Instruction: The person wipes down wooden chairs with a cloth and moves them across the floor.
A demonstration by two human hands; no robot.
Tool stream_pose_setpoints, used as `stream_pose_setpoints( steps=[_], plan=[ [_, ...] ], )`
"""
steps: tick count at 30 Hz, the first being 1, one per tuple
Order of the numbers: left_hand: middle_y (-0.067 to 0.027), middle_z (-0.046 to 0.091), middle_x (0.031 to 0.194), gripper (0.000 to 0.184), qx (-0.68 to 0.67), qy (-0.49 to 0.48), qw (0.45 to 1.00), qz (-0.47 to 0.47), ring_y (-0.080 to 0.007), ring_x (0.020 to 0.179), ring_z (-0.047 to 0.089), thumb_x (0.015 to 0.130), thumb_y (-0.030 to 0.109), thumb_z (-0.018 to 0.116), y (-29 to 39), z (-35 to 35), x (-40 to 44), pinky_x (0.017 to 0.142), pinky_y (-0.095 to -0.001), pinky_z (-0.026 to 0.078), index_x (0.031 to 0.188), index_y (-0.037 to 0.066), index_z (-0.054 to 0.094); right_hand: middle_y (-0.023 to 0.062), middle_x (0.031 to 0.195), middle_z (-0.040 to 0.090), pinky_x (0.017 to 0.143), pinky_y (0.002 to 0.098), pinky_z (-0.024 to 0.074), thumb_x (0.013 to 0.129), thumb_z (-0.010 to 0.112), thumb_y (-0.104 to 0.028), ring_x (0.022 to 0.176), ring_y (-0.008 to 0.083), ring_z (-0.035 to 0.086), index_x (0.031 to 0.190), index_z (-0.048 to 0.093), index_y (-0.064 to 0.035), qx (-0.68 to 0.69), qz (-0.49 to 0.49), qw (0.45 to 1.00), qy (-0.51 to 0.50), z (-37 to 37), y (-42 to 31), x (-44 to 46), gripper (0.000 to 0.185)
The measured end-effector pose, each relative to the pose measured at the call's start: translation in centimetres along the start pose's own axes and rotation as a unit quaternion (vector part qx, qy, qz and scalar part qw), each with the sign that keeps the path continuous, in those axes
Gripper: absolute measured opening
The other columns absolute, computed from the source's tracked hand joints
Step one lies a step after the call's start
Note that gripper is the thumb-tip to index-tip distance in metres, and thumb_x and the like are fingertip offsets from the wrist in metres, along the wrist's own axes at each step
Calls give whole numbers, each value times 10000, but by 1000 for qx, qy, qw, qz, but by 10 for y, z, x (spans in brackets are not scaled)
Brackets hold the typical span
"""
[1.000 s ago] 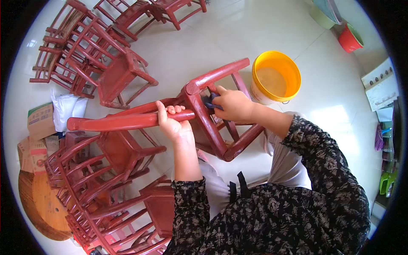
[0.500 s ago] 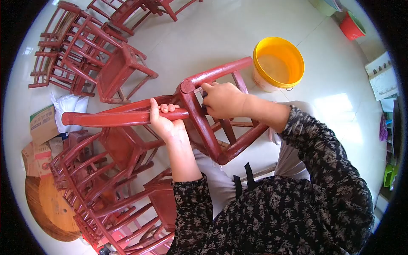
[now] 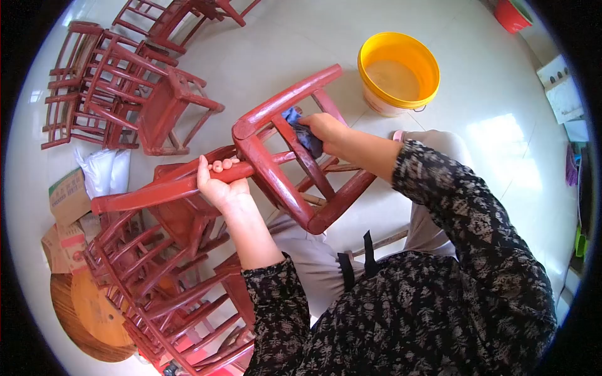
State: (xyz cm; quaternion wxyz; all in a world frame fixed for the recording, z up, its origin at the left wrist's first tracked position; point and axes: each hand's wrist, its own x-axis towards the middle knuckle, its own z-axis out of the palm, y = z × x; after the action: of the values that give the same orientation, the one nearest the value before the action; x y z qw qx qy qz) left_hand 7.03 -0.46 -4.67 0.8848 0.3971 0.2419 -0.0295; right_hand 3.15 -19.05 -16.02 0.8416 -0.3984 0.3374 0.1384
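Observation:
A red wooden chair (image 3: pixel 276 173) is tipped on its side above my lap, its legs and rungs toward the right. My left hand (image 3: pixel 222 183) is wrapped round a thick red bar of its frame, palm up. Between the legs, my right hand (image 3: pixel 326 133) grips a dark blue cloth (image 3: pixel 307 136) against a thin rung. Part of the cloth hangs below my fingers.
A yellow bucket (image 3: pixel 399 74) with cloudy water stands at the upper right. Red chairs (image 3: pixel 164 109) are crowded at the upper left and lower left. White bags (image 3: pixel 103 172), cardboard (image 3: pixel 70 197) and a round wooden board (image 3: pixel 94 313) lie at the left.
My right hand has moved with the cloth from beside the thick corner bar to the thin rung. The chair has shifted left and tilted, and my left hand has moved left with it.

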Motion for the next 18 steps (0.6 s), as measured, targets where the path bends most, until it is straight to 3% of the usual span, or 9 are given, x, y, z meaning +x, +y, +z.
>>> stream_pose_setpoints(
  steps=[1,3,5,6,10,15,17,18],
  plan=[
    [29,399,511,305,4,-2,1000,0,-140,493,400,828,199,589,0,-1,-1,602,-319,368,611,158,379,87,819,598,597,376,447,894,483,-164,677,204,570,929,591,-20,97,50,994,-20,2,3,11,184],
    [26,401,515,300,9,12,1000,11,-138,496,399,828,197,588,-1,3,-2,608,-322,368,614,157,382,95,834,611,621,401,480,912,473,-170,696,226,594,945,584,-10,108,53,992,-24,9,-1,20,198],
    [26,401,512,291,14,31,999,11,-138,492,399,825,194,589,-2,3,-1,600,-324,369,620,154,386,120,866,624,696,433,509,918,454,-183,747,248,612,970,574,3,225,57,965,-118,15,-2,25,228],
    [26,400,513,290,10,23,1000,1,-139,491,403,825,195,589,-2,1,0,593,-326,371,625,152,384,148,916,633,770,441,515,904,436,-203,801,263,625,990,569,10,210,59,964,-149,17,-3,28,266],
    [27,388,516,306,-3,44,999,-18,-148,488,398,822,205,583,-11,2,1,608,-339,372,605,149,376,150,905,644,746,429,528,838,448,-219,779,267,626,950,583,3,273,81,927,-243,-1,7,36,283],
    [29,366,514,323,-6,44,999,-10,-150,494,386,819,214,578,-10,5,-3,616,-337,365,587,150,364,126,819,642,682,374,540,834,446,-215,696,242,626,828,593,-22,213,90,928,-293,-13,3,26,242],
    [27,367,518,320,-15,42,999,-2,-150,495,387,819,215,585,-7,7,-5,616,-338,366,598,148,364,119,807,642,659,346,534,831,459,-224,661,226,620,872,609,-18,80,86,968,-221,-14,0,13,258],
    [26,368,522,318,-21,41,999,4,-150,496,388,819,216,592,-6,7,-8,616,-339,368,609,147,365,120,826,650,634,337,515,837,465,-244,662,207,618,921,626,-9,-28,22,982,-185,-7,-17,-21,297]
  ],
)
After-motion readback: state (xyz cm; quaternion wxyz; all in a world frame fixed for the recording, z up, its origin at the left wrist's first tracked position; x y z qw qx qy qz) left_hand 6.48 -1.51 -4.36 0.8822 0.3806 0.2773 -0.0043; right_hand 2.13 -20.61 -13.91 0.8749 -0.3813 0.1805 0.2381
